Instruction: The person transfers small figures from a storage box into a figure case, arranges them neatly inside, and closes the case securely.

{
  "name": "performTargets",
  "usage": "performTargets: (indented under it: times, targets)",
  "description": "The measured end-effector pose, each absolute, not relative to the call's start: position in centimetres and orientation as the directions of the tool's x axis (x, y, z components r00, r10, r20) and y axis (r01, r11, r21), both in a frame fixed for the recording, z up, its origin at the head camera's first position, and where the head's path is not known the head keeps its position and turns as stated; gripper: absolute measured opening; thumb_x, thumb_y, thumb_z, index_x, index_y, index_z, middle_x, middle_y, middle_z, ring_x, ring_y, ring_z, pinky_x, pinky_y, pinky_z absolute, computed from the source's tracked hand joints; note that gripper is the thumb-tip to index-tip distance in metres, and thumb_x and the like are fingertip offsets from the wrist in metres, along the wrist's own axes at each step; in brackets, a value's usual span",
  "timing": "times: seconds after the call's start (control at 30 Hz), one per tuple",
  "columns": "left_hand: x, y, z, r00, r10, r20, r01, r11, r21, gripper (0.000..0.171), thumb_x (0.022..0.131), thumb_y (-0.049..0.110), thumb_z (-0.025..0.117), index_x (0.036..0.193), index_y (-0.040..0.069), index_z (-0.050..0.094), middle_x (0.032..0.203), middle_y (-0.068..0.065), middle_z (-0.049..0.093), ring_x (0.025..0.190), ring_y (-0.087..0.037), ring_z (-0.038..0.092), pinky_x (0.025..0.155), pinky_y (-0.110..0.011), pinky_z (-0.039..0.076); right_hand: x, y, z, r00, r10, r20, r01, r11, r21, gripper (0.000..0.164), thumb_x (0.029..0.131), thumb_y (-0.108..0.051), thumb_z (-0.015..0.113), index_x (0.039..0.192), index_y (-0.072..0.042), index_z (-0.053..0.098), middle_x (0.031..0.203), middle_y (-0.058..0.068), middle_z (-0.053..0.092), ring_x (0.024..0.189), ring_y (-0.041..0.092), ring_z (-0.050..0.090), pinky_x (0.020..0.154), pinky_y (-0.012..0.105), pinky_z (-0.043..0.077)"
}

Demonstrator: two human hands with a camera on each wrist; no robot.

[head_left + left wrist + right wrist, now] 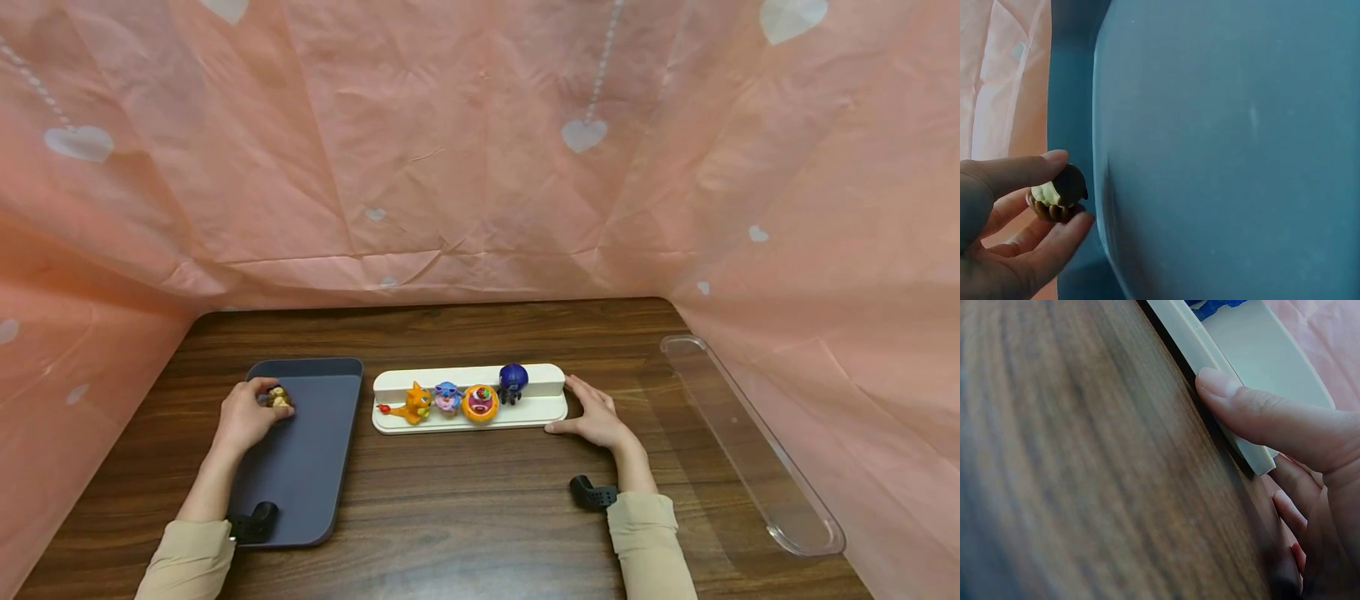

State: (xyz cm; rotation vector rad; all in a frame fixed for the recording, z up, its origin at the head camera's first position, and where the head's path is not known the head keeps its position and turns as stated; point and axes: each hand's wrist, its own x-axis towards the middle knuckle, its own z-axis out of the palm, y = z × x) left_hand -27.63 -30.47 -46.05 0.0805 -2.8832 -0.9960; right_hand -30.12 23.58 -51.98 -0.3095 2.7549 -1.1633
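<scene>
My left hand (243,412) pinches a small brown and cream figurine (1060,192) between thumb and fingers, over the far left part of a grey-blue tray (300,492). On the right, my other hand (596,417) grips the right end of a white stepped display stand (393,379). Its thumb (1254,406) lies along the front edge, and the fingers wrap round the end. Along the stand sit an orange figurine with a red tail tip (415,404), a blue and pink one with sunglasses (447,398), a round tart-like one (480,403) and one with a dark blue round head (513,378).
A clear plastic cover (738,442) lies at the right side of the brown wooden table (450,508). Pink cloth (480,167) with white hearts hangs round the back and sides. Each wrist wears a black camera band (592,493).
</scene>
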Motion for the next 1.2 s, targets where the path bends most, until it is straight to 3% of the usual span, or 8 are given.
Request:
performTargets:
  times: [0.33, 0.53, 0.67, 0.77, 0.87, 0.97, 1.1, 1.2]
  targets:
    - [-27.3, -29.7, -44.9, -0.987, -0.094, 0.131, 0.018, 0.741, 0.671, 0.055, 0.085, 0.012, 0.075, 0.129, -0.007, 0.05, 0.126, -0.035, 0.047, 0.105, -0.048, 0.056, 0.076, -0.049, 0.049, -30.1, 23.6, -52.0, -0.97, -0.24, -0.04, -0.139, 0.682, -0.718, 0.1, 0.075, -0.034, 0.084, 0.15, 0.002, 0.03, 0.157, 0.027, 0.021, 0.143, 0.047, 0.015, 0.111, 0.059, 0.003]
    - [-27.1, -28.8, -43.7, -0.983, -0.103, 0.153, 0.035, 0.709, 0.704, 0.057, 0.084, 0.019, 0.078, 0.13, 0.0, 0.051, 0.124, -0.033, 0.055, 0.11, -0.045, 0.057, 0.08, -0.048, 0.05, -30.1, 23.6, -52.1, -0.969, -0.242, -0.044, -0.137, 0.68, -0.72, 0.1, 0.075, -0.034, 0.084, 0.151, 0.001, 0.03, 0.157, 0.027, 0.02, 0.143, 0.046, 0.015, 0.111, 0.06, 0.003]
    - [-26.7, -28.0, -42.7, -0.973, -0.094, 0.212, 0.087, 0.7, 0.709, 0.056, 0.083, 0.02, 0.079, 0.129, 0.002, 0.054, 0.119, -0.03, 0.06, 0.105, -0.042, 0.062, 0.071, -0.03, 0.054, -30.2, 23.6, -52.1, -0.969, -0.243, -0.046, -0.136, 0.678, -0.722, 0.1, 0.075, -0.034, 0.084, 0.151, 0.001, 0.029, 0.157, 0.027, 0.02, 0.144, 0.045, 0.015, 0.11, 0.06, 0.003]
    - [-26.4, -27.3, -41.8, -0.965, -0.078, 0.249, 0.128, 0.69, 0.713, 0.055, 0.083, 0.022, 0.08, 0.129, 0.004, 0.055, 0.116, -0.029, 0.062, 0.099, -0.039, 0.065, 0.064, -0.018, 0.05, -30.1, 23.6, -52.0, -0.97, -0.24, -0.048, -0.131, 0.675, -0.726, 0.101, 0.075, -0.035, 0.084, 0.151, 0.001, 0.029, 0.158, 0.026, 0.02, 0.144, 0.045, 0.014, 0.111, 0.059, 0.003]
    - [-26.1, -26.3, -40.8, -0.961, -0.059, 0.269, 0.158, 0.68, 0.716, 0.055, 0.083, 0.024, 0.08, 0.129, 0.005, 0.055, 0.117, -0.028, 0.061, 0.094, -0.037, 0.067, 0.063, -0.017, 0.05, -30.1, 23.6, -52.0, -0.97, -0.239, -0.049, -0.129, 0.674, -0.728, 0.101, 0.075, -0.035, 0.084, 0.152, 0.001, 0.028, 0.158, 0.026, 0.019, 0.144, 0.045, 0.014, 0.111, 0.059, 0.003]
    - [-25.8, -25.2, -40.0, -0.954, -0.047, 0.297, 0.189, 0.676, 0.713, 0.054, 0.083, 0.023, 0.08, 0.128, 0.006, 0.056, 0.115, -0.025, 0.062, 0.087, -0.03, 0.068, 0.062, -0.019, 0.05, -30.1, 23.6, -51.9, -0.97, -0.239, -0.046, -0.133, 0.679, -0.722, 0.101, 0.075, -0.034, 0.084, 0.151, 0.002, 0.028, 0.157, 0.027, 0.019, 0.144, 0.044, 0.015, 0.111, 0.059, 0.003]
    - [-25.3, -23.8, -39.2, -0.938, -0.04, 0.345, 0.229, 0.677, 0.699, 0.051, 0.08, 0.019, 0.083, 0.123, 0.007, 0.059, 0.107, -0.02, 0.064, 0.074, -0.01, 0.063, 0.06, -0.019, 0.05, -30.1, 23.5, -51.9, -0.97, -0.24, -0.044, -0.135, 0.677, -0.723, 0.101, 0.075, -0.034, 0.084, 0.151, 0.002, 0.028, 0.157, 0.027, 0.02, 0.144, 0.044, 0.015, 0.111, 0.059, 0.002]
    - [-25.0, -22.8, -38.8, -0.926, -0.027, 0.377, 0.259, 0.682, 0.684, 0.051, 0.078, 0.015, 0.084, 0.122, 0.008, 0.059, 0.104, -0.017, 0.065, 0.069, -0.004, 0.059, 0.06, -0.019, 0.049, -30.1, 23.5, -51.9, -0.969, -0.242, -0.046, -0.134, 0.675, -0.726, 0.101, 0.075, -0.035, 0.084, 0.151, 0.002, 0.028, 0.157, 0.027, 0.019, 0.144, 0.044, 0.015, 0.111, 0.059, 0.002]
